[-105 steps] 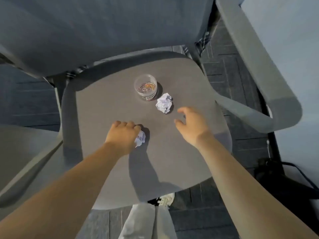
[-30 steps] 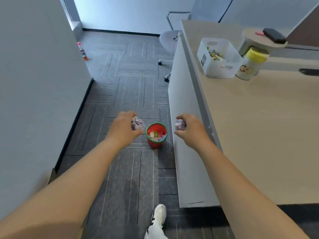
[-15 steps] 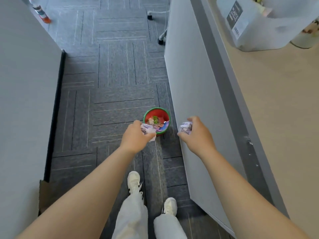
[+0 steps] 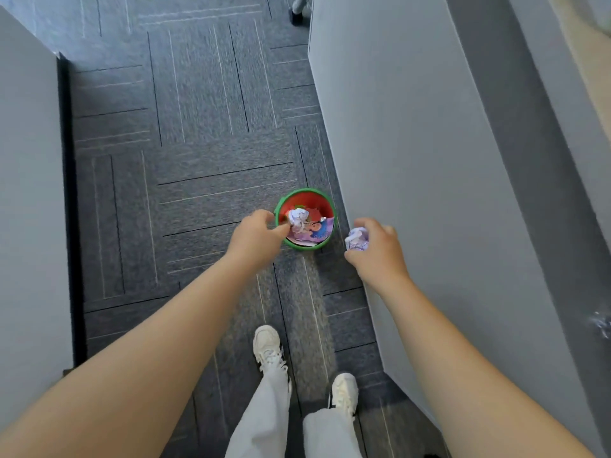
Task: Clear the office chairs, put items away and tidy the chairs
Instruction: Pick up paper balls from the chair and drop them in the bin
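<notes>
A small red bin with a green rim [image 4: 308,200] stands on the dark carpet beside the desk's side panel, with colourful litter inside. My left hand [image 4: 256,238] hovers at the bin's left rim, fingers loosened. A crumpled white paper ball [image 4: 298,217] lies just off its fingertips, inside the bin's opening. Whether it still touches the fingers is unclear. My right hand [image 4: 375,249] is to the right of the bin, closed around a second crumpled paper ball [image 4: 356,239].
A grey desk side panel [image 4: 413,160] rises on the right and a grey wall [image 4: 26,193] on the left, leaving a narrow carpeted aisle. My white shoes [image 4: 269,348] stand just behind the bin. A chair caster [image 4: 296,14] shows at the top.
I have come closer to the bin and look down on it. The left hand's paper ball has left the fist and is now over the bin's opening. The right hand still holds its ball.
</notes>
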A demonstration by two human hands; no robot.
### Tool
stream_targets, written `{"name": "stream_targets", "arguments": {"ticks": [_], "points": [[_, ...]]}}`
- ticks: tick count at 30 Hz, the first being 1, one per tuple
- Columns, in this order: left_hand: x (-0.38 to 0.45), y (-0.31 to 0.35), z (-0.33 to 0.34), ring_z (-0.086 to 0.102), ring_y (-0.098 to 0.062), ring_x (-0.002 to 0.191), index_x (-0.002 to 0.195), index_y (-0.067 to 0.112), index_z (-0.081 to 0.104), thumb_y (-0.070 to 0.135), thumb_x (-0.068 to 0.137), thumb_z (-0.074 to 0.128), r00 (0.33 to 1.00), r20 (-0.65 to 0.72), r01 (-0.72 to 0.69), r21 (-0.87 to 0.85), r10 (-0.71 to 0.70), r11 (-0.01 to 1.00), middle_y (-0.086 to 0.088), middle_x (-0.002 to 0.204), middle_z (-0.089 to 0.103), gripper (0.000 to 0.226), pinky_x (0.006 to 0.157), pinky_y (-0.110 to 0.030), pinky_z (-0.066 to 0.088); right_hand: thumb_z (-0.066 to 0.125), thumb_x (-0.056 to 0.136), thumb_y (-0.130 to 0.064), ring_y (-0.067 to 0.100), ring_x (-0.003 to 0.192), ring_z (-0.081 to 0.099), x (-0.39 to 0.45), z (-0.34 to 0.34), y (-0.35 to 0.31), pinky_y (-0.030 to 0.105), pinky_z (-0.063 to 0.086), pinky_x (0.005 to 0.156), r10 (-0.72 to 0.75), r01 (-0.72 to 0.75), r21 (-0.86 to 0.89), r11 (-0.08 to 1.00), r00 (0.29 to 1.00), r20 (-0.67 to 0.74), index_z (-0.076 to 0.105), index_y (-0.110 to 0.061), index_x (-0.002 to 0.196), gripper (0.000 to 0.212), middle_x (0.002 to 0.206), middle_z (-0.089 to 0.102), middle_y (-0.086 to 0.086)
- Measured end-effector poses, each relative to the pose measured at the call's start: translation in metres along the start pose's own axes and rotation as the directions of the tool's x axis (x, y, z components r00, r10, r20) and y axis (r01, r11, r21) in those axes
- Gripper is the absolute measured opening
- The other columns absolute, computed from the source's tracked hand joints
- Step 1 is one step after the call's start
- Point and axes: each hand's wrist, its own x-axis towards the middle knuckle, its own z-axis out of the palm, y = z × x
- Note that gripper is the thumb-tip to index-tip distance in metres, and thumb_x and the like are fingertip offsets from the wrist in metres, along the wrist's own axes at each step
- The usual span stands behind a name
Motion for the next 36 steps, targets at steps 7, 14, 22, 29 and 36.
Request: {"name": "stream_targets", "arguments": {"ticks": [7, 14, 22, 29, 36], "points": [[0.011, -0.027, -0.028, 0.047, -0.026, 0.126, 0.133, 0.008, 0.046, 0.025, 0.094, 0.049, 0.999, -0.035, -0.017, 0.068, 0.020, 0.998, -0.011, 0.140, 0.049, 0.042, 0.102, -0.035, 0.039, 0.070, 0.080, -0.017, 0.031, 0.134, 0.029, 0.040, 0.020, -0.026, 0.034, 0.025, 0.111, -0.098, 0.094, -0.087, 0.992, 0.995, -0.032, 0.013, -0.009, 0.148, 0.089, 0.145, 0.033, 0.017], [-0.004, -0.006, -0.081, 0.045, -0.025, 0.129, 0.132, 0.007, 0.047, 0.024, 0.095, 0.048, 0.994, -0.021, -0.105, 0.076, 0.107, 0.992, -0.010, 0.141, 0.047, 0.041, 0.103, -0.035, 0.039, 0.057, 0.088, -0.014, 0.028, 0.127, 0.043, 0.019, -0.003, -0.074, 0.031, 0.035, 0.104, -0.145, 0.143, -0.172, 0.975, 0.989, 0.006, 0.046, -0.006, 0.131, 0.045, 0.134, 0.047, 0.016], [-0.027, 0.071, -0.211, 0.048, -0.024, 0.126, 0.131, 0.005, 0.048, 0.023, 0.094, 0.049, 0.953, -0.172, -0.241, 0.069, 0.250, 0.968, -0.011, 0.137, 0.051, 0.041, 0.102, -0.033, 0.038, 0.055, 0.089, -0.018, 0.027, 0.126, 0.045, 0.006, -0.082, -0.220, 0.030, 0.036, 0.105, -0.312, 0.312, -0.201, 0.928, 0.949, 0.031, 0.047, -0.006, 0.130, 0.044, 0.137, 0.044, 0.014], [-0.023, 0.167, -0.325, 0.049, -0.024, 0.123, 0.131, 0.007, 0.047, 0.024, 0.094, 0.049, 0.875, -0.340, -0.353, 0.042, 0.346, 0.935, -0.008, 0.137, 0.051, 0.041, 0.098, -0.034, 0.043, 0.054, 0.090, -0.020, 0.026, 0.124, 0.048, 0.025, -0.158, -0.343, 0.032, 0.040, 0.100, -0.460, 0.449, -0.150, 0.881, 0.887, -0.044, 0.047, -0.006, 0.130, 0.043, 0.139, 0.044, 0.013], [0.026, 0.267, -0.412, 0.050, -0.023, 0.123, 0.132, 0.009, 0.046, 0.026, 0.094, 0.048, 0.827, -0.359, -0.389, 0.189, 0.432, 0.902, -0.008, 0.138, 0.049, 0.042, 0.097, -0.033, 0.043, 0.056, 0.088, -0.019, 0.026, 0.122, 0.049, 0.097, -0.230, -0.437, 0.030, 0.041, 0.094, -0.479, 0.468, -0.105, 0.877, 0.869, -0.124, 0.049, -0.007, 0.128, 0.042, 0.137, 0.047, 0.012]]}}
